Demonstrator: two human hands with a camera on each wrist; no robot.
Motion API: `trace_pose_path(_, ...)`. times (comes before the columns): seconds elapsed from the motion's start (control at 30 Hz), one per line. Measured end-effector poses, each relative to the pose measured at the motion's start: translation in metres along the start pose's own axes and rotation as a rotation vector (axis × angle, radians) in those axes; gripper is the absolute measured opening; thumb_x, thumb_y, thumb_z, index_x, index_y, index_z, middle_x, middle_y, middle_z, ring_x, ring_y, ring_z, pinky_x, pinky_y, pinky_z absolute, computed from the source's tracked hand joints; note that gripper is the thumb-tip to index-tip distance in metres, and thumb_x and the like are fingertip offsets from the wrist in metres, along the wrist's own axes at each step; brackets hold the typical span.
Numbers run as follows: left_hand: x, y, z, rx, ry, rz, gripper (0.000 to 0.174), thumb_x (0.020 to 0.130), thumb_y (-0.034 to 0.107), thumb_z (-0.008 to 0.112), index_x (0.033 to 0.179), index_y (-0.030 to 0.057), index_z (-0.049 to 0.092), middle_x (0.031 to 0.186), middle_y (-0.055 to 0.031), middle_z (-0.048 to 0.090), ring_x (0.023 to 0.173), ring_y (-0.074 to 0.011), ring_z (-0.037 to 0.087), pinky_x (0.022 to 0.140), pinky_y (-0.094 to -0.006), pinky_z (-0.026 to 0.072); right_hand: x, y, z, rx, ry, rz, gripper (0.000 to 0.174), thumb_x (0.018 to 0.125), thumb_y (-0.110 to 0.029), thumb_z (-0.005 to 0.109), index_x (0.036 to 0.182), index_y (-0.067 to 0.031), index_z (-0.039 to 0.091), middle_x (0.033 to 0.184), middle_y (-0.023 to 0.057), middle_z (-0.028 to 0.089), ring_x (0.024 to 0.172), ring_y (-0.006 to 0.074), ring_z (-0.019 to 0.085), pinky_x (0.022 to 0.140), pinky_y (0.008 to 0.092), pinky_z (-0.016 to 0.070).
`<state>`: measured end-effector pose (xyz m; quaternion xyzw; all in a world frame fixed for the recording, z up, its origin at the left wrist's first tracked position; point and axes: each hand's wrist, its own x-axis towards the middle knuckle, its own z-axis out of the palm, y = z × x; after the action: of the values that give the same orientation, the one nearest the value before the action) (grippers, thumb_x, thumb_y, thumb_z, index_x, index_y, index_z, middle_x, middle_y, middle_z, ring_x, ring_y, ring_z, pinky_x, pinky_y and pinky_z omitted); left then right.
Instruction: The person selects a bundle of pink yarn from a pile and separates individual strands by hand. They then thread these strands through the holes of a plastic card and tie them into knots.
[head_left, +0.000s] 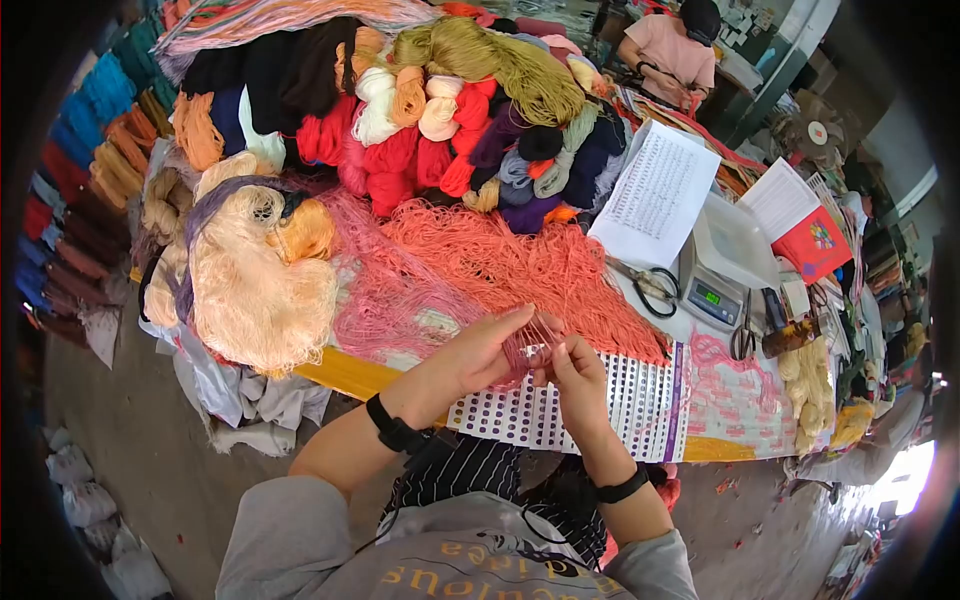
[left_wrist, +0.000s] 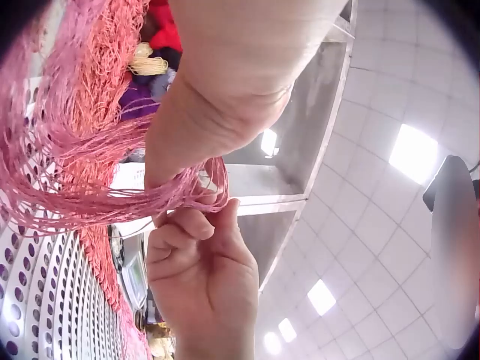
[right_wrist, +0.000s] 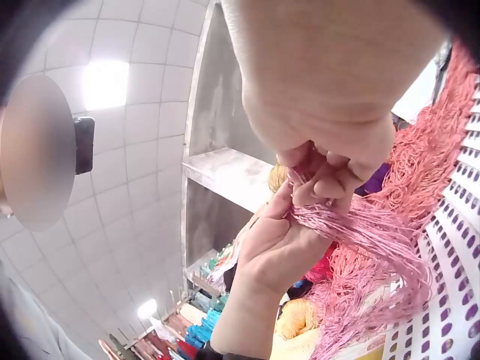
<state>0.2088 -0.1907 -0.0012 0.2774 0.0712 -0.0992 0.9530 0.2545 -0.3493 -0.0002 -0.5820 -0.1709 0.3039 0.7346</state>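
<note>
Both hands meet above the table's front edge in the head view, on a looped end of pink thread (head_left: 527, 352). My left hand (head_left: 478, 352) has its fingers curled round the strands, its thumb stretched over them. Beside it, my right hand (head_left: 577, 378) pinches the same loop between thumb and fingers, as the left wrist view also shows for the right hand (left_wrist: 201, 262). The pink strands (right_wrist: 360, 232) trail off from the hands in the right wrist view. A loose spread of pink thread (head_left: 385, 290) lies on the table to the left.
Coral thread (head_left: 520, 265) covers the middle table. Behind it are piled colored skeins (head_left: 400, 150); cream skeins (head_left: 262, 280) lie left. A dotted white sheet (head_left: 630, 400), black scissors (head_left: 657, 292), a scale (head_left: 712, 300) and papers (head_left: 655, 190) are right. A person (head_left: 675, 55) sits at the back.
</note>
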Motion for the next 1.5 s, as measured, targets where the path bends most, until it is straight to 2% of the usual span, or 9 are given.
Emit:
trace_pose_path(0.17,-0.001,0.003,0.011,-0.03,0.058,0.073,0.037,0.096,0.031,0.042,0.108,-0.0005,0.057,0.094,-0.0096,0.062,0.075,-0.0162,0.059,0.069,-0.0323,0.0489,-0.003,-0.003,-0.001,0.016,0.03,-0.008,0.02,0.096,-0.017,0.044,0.087,-0.0025,0.052,0.086,0.0085,0.063,0.067,0.0118,0.056,0.064,0.0253,0.0461)
trace_pose_path(0.33,-0.002,0.004,0.009,0.048,0.046,0.044,0.034,0.095,0.03,0.046,0.104,-0.0006,0.059,0.088,-0.0045,0.062,0.057,-0.0055,0.042,0.066,-0.024,0.0443,-0.006,-0.008,0.001,0.021,0.049,0.001,0.02,0.096,-0.018,0.045,0.087,-0.0018,0.053,0.083,0.0089,0.063,0.065,0.0126,0.057,0.062,0.0255,0.0464)
trace_pose_path(0.4,-0.005,0.006,0.013,0.075,0.045,0.055,0.033,0.094,0.029,0.048,0.103,-0.0004,0.06,0.085,-0.0024,0.06,0.057,-0.005,0.041,0.065,-0.022,0.0436,-0.008,-0.011,0.002,-0.036,0.023,0.079,0.021,0.096,-0.019,0.046,0.087,-0.0018,0.053,0.077,0.0084,0.062,0.062,0.0128,0.057,0.061,0.0251,0.0461)
trace_pose_path(0.67,-0.007,0.009,0.019,0.077,0.188,0.1,0.029,0.092,0.027,0.053,0.099,0.0009,0.063,0.069,0.0016,0.054,0.056,-0.0053,0.043,0.057,-0.0188,0.0419,-0.012,-0.015,0.003,-0.042,0.0,0.039,0.026,0.097,-0.024,0.044,0.086,-0.0017,0.051,0.062,0.0074,0.057,0.052,0.0123,0.053,0.051,0.0226,0.0432)
trace_pose_path(0.87,-0.007,0.01,0.016,0.132,0.189,0.126,0.03,0.092,0.027,0.053,0.099,-0.0002,0.062,0.071,0.0001,0.055,0.06,-0.0063,0.05,0.054,-0.0196,0.0422,-0.013,-0.018,0.004,-0.052,0.011,0.04,0.027,0.098,-0.025,0.041,0.086,-0.0029,0.05,0.057,0.0065,0.054,0.048,0.0115,0.05,0.047,0.0216,0.0407)
trace_pose_path(0.97,-0.007,0.009,0.018,0.141,0.177,0.138,0.029,0.093,0.026,0.051,0.102,0.0003,0.061,0.08,-0.0032,0.059,0.071,-0.009,0.055,0.06,-0.0231,0.0461,-0.012,-0.017,0.004,-0.039,0.013,0.038,0.027,0.098,-0.025,0.041,0.087,-0.003,0.05,0.057,0.0057,0.054,0.048,0.0106,0.05,0.047,0.0209,0.0402)
trace_pose_path(1.07,-0.007,0.008,0.024,-0.015,0.154,0.132,0.031,0.094,0.028,0.048,0.107,0.0009,0.058,0.095,-0.0072,0.06,0.087,-0.0142,0.058,0.072,-0.0292,0.0494,-0.011,-0.018,0.009,-0.057,0.033,0.017,0.026,0.098,-0.024,0.042,0.087,-0.0029,0.051,0.06,0.0047,0.055,0.049,0.0093,0.049,0.048,0.0201,0.0403)
trace_pose_path(1.13,-0.005,0.004,0.02,-0.104,0.015,0.078,0.036,0.096,0.032,0.042,0.112,0.0015,0.055,0.109,-0.009,0.058,0.101,-0.0181,0.055,0.086,-0.0352,0.0468,-0.011,-0.017,0.01,-0.082,0.052,0.006,0.025,0.097,-0.023,0.043,0.086,-0.0028,0.052,0.062,0.0041,0.056,0.05,0.0085,0.05,0.048,0.0197,0.0405)
trace_pose_path(1.5,-0.006,0.003,0.023,-0.05,-0.008,0.029,0.043,0.098,0.036,0.035,0.113,0.0008,0.054,0.11,-0.0088,0.057,0.102,-0.018,0.054,0.09,-0.0341,0.0439,-0.007,-0.004,0.005,-0.464,0.096,-0.119,0.013,0.089,-0.01,0.057,0.097,-0.0007,0.056,0.073,-0.0006,0.057,0.06,0.0047,0.046,0.056,0.0181,0.0384)
